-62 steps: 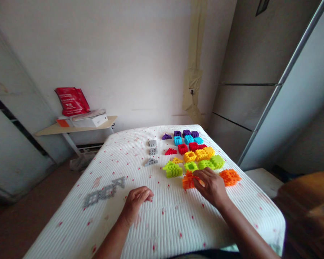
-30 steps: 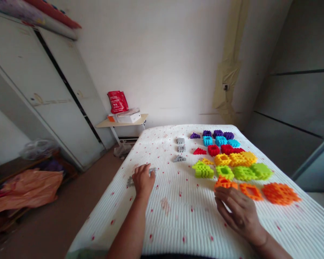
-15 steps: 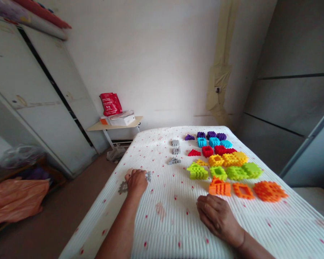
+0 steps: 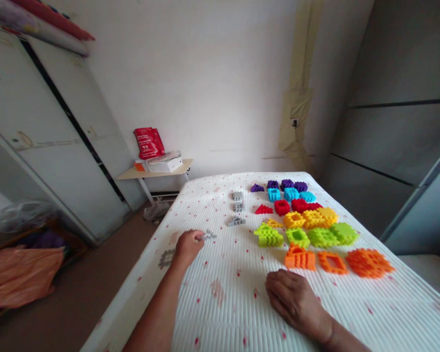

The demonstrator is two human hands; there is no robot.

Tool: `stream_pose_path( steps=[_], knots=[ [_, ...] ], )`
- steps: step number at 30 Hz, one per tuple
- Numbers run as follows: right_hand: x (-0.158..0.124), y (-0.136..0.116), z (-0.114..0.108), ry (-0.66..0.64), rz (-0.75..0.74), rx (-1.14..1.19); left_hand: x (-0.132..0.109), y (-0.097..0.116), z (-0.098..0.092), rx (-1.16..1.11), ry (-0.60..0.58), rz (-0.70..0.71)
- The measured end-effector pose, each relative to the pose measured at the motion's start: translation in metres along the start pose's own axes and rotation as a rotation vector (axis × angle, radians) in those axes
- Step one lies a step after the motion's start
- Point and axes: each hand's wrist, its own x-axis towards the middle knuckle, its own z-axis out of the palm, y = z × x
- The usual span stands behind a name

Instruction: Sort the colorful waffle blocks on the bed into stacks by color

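Observation:
My left hand (image 4: 188, 248) pinches a small grey triangular interlocking block (image 4: 209, 235), which sticks out to the right of the fingertips. Just left of that wrist, a grey square frame block (image 4: 166, 258) lies flat on the bed, partly covered by the hand. Further off, a short column of grey blocks (image 4: 238, 207) stands on the cover, with a triangular one (image 4: 236, 221) closest. My right hand (image 4: 294, 299) rests on the bed with its fingers curled together, and nothing shows in it. Beyond it sits an orange block stack (image 4: 299, 258).
Coloured blocks stand in rows at the right: orange frame (image 4: 332, 263), lime green (image 4: 321, 237), yellow (image 4: 312, 218), red (image 4: 282, 207), light blue (image 4: 291, 194) and purple (image 4: 287, 184). A small table (image 4: 155, 172) bearing a red bag (image 4: 148, 143) stands beyond the bed (image 4: 227, 322).
My left hand has turned and drawn the grey triangular block out to the right, so more of it shows. The grey frame block beside the wrist is more exposed. My right hand stays in place.

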Motion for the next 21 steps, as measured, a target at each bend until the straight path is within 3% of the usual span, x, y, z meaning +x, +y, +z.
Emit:
stream_pose_path(
  steps=[4,8,15,21],
  knots=[
    [0.007,-0.005,0.013,-0.231,0.015,-0.011,0.015,0.016,0.007,-0.120,0.065,0.091],
    [0.025,-0.011,0.032,-0.334,-0.084,-0.035,0.032,0.043,0.015,-0.165,0.076,0.148],
    [0.058,-0.006,0.067,-0.325,-0.327,-0.074,0.056,0.075,0.034,-0.094,0.045,0.201],
    [0.059,-0.001,0.077,-0.278,-0.324,-0.033,0.066,0.077,0.049,0.000,0.017,0.212]
  ],
)
